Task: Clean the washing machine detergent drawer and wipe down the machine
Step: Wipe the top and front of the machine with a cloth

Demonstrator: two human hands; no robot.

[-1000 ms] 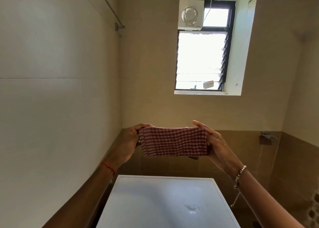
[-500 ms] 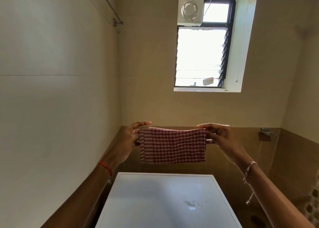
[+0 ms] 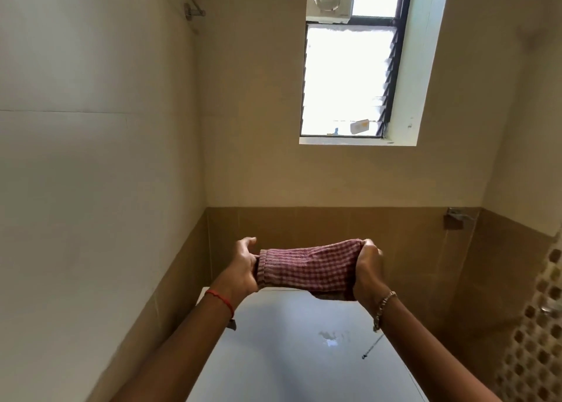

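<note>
Clearly the cloth (image 3: 307, 269) looks mid-fold into a pad: the left hand (image 3: 241, 269) and right hand (image 3: 369, 272) each curl round 1 end, holding it just above the back edge of the washing machine (image 3: 273, 356). Squaring the layers should give a flat wiping face. A wet patch (image 3: 330, 337) lies on the machine's top, right of its middle. A side wall (image 3: 91, 188) stands close left of the machine and a back wall (image 3: 334, 225) behind it, so strokes likely must run frontward; the detergent drawer is out of view.
</note>
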